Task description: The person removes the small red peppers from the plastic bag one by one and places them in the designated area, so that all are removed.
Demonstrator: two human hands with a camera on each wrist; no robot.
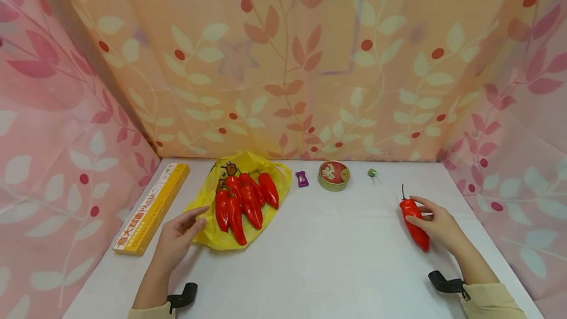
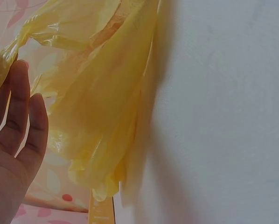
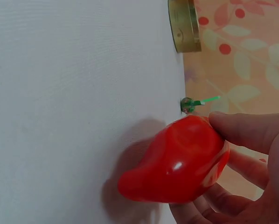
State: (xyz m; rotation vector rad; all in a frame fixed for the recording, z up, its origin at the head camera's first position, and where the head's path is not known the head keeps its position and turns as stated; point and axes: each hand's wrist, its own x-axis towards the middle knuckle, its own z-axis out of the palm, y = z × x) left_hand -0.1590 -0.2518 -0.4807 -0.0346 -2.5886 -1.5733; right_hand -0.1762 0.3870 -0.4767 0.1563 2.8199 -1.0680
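From the head cam my right hand [image 1: 436, 223] has its fingers wrapped round a glossy red pepper [image 1: 414, 223] on the right side of the white table [image 1: 319, 260]. My left hand [image 1: 177, 235] lies flat, fingertips touching the crinkly yellow plastic bag [image 1: 221, 235] with more peppers [image 1: 243, 201] piled on it. The left wrist cam only gets translucent bag and fingers; the right wrist cam catches the round gold tin [image 3: 184, 25] edge-on.

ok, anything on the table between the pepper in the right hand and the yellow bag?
Nothing visible. The right hand grips the red pepper; bare white table runs across to the yellow bag. The round tin and purple candy sit farther back.
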